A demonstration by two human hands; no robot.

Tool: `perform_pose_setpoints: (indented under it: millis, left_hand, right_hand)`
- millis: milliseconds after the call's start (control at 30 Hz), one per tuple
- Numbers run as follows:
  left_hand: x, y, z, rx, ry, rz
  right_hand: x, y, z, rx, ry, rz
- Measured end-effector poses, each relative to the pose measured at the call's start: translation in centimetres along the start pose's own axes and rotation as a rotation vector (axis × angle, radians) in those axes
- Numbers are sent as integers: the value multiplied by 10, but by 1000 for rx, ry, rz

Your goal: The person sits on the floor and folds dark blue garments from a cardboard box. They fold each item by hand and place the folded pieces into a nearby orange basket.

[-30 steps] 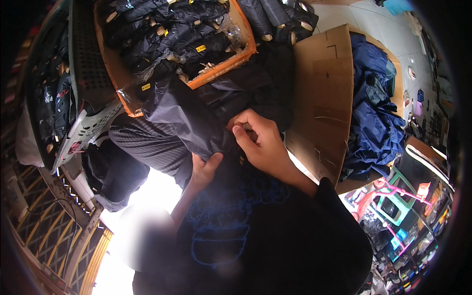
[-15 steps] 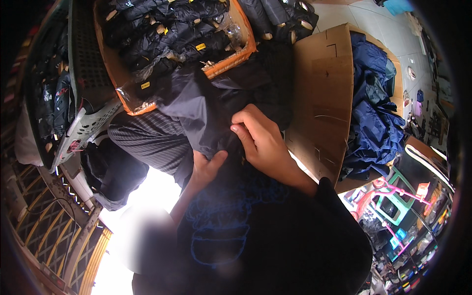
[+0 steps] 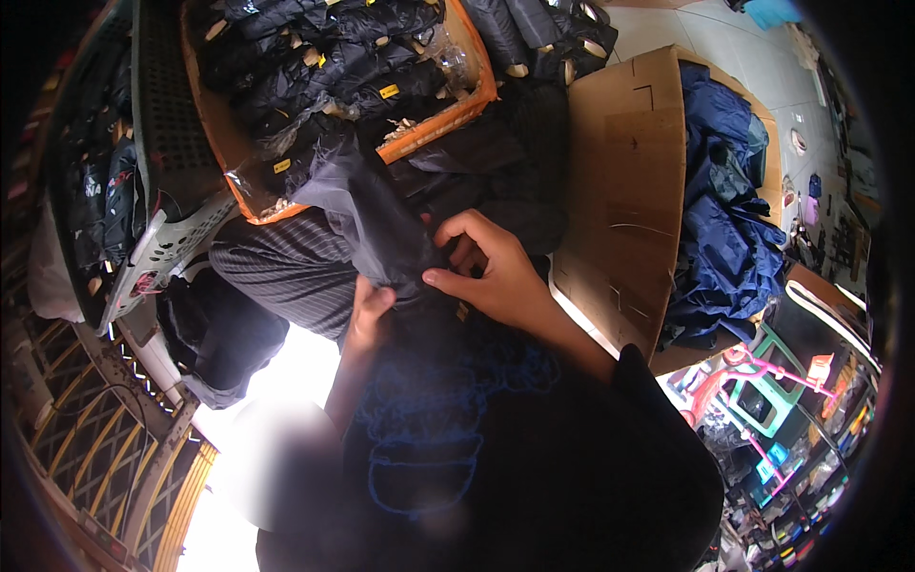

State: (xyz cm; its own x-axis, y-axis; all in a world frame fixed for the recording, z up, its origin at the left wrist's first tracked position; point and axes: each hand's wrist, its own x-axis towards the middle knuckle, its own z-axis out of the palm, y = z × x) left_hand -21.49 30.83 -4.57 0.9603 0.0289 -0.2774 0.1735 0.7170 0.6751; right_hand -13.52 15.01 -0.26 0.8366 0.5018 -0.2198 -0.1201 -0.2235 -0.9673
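A thin, dark, shiny cloth (image 3: 376,214) hangs in folds over my lap, its far end draped toward the orange crate. My left hand (image 3: 367,313) grips its near end from below, thumb on top, the other fingers mostly hidden by the fabric. On the right side of the same cloth, my right hand (image 3: 491,267) has curled fingers, with thumb and forefinger at the cloth's edge. Whether this cloth is a loose piece or part of something larger is hard to make out against my dark clothing.
Ahead stands an orange crate (image 3: 443,122) packed with rolled black bundles bearing yellow tags. A dark perforated basket (image 3: 176,143) holds similar bundles at left. To the right, a cardboard box (image 3: 620,191) contains crumpled blue cloth (image 3: 720,210). Beyond it lies a green plastic stool (image 3: 770,386).
The cloth has been drawn into a narrower, longer shape between my hands. My left hand moved slightly left; my right hand shifted left and its thumb came onto the cloth.
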Motion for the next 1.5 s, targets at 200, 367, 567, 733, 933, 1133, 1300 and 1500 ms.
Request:
perform_pose_setpoints:
  millis: [200,367,567,733,933,1133,1300,1500]
  left_hand:
    - [0,5,4,318,261,20]
    - [6,2,7,260,386,-37]
    - [13,6,17,137,159,-43]
    - [9,5,13,211,135,-70]
    - [1,-3,13,254,324,-49]
    - [16,12,-6,18,38,-63]
    - [13,13,10,203,198,-83]
    - [2,13,19,361,145,-24]
  right_hand:
    - [0,4,5,67,-24,167]
    - [-21,30,29,265,128,171]
    - [-19,39,35,357,-63,261]
    - [-15,36,33,303,-103,280]
    - [-13,43,47,307,9,292]
    - [-13,43,46,357,-73,227]
    - [-12,37,46,379,-12,302]
    - [-19,44,42,314,-64,295]
